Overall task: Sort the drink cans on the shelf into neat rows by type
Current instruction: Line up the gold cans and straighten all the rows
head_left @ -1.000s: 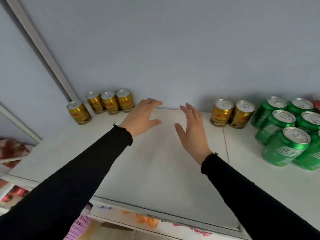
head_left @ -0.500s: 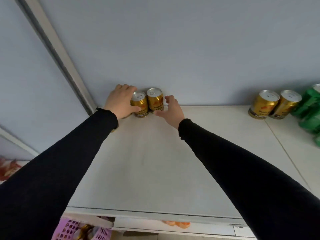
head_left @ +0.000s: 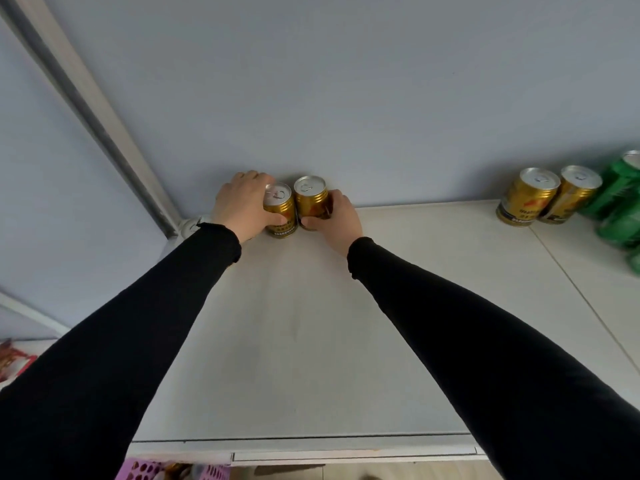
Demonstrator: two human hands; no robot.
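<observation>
Two gold cans stand side by side against the back wall at the left of the white shelf (head_left: 311, 341). My left hand (head_left: 240, 206) grips the left gold can (head_left: 281, 213), its fingers wrapped over the can's far side. My right hand (head_left: 337, 218) grips the right gold can (head_left: 310, 197) from its right. A silver can top (head_left: 190, 227) peeks out beside my left wrist; other cans behind my left hand are hidden. Two more gold cans (head_left: 528, 197) (head_left: 573, 195) stand at the far right, with green cans (head_left: 620, 202) beyond them.
A grey metal post (head_left: 104, 123) slants down to the shelf's back left corner. The blue-grey wall (head_left: 346, 98) closes the back. Below the front edge a pink basket (head_left: 145, 471) shows. A seam (head_left: 581, 296) splits the shelf surface at the right.
Both hands reached left to the gold cans at the back left corner and closed round them. The view swung left, so the green cans slid to the right edge.
</observation>
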